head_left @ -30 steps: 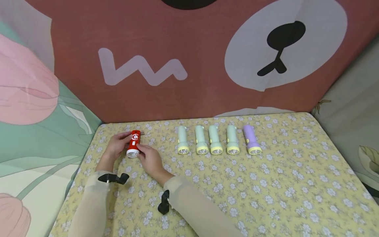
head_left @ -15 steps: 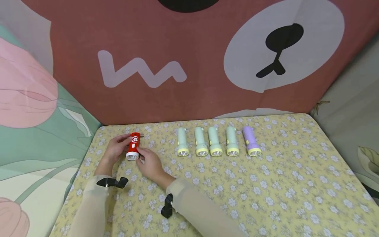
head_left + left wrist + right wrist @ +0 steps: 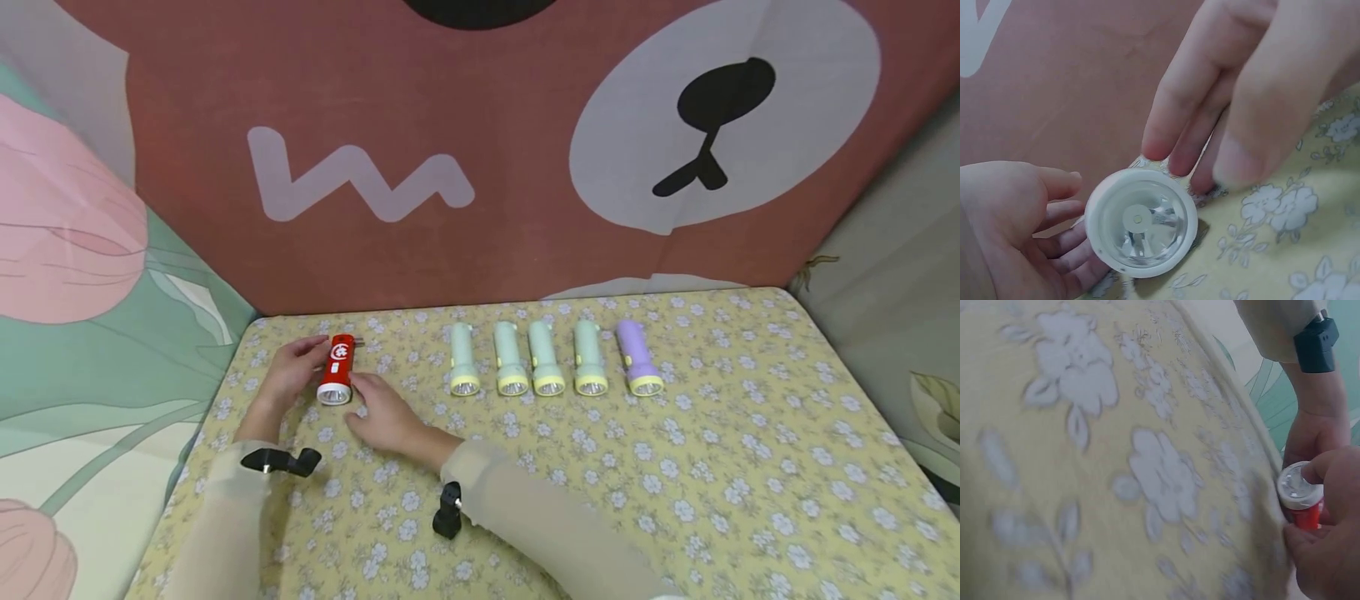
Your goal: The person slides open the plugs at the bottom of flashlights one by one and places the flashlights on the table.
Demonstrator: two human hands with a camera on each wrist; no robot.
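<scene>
A red flashlight (image 3: 340,367) with a white rim lies on the cloth at the left, its lens toward me and prongs showing on its right side. My left hand (image 3: 291,371) is at its left, fingertips by its barrel; in the left wrist view this hand (image 3: 1016,231) has its fingers loosely extended beside the white lens ring (image 3: 1141,223). On the other side, my right hand (image 3: 386,414) has thumb and fingers spread apart, one fingertip close to the barrel. Whether that fingertip touches is hard to tell. The right wrist view has the right hand (image 3: 1332,537) partly over the flashlight (image 3: 1300,487).
Several pale green flashlights (image 3: 508,358) and one purple flashlight (image 3: 636,357) lie in a row at mid-table, lenses forward. The table wears a yellow floral cloth (image 3: 675,492). A red fabric wall (image 3: 525,200) rises behind it, with a printed curtain (image 3: 67,350) at the left.
My right hand has eased away from the red flashlight, its thumb and fingers parting more. The left hand stays about where it was. The flashlight has tilted very slightly.
</scene>
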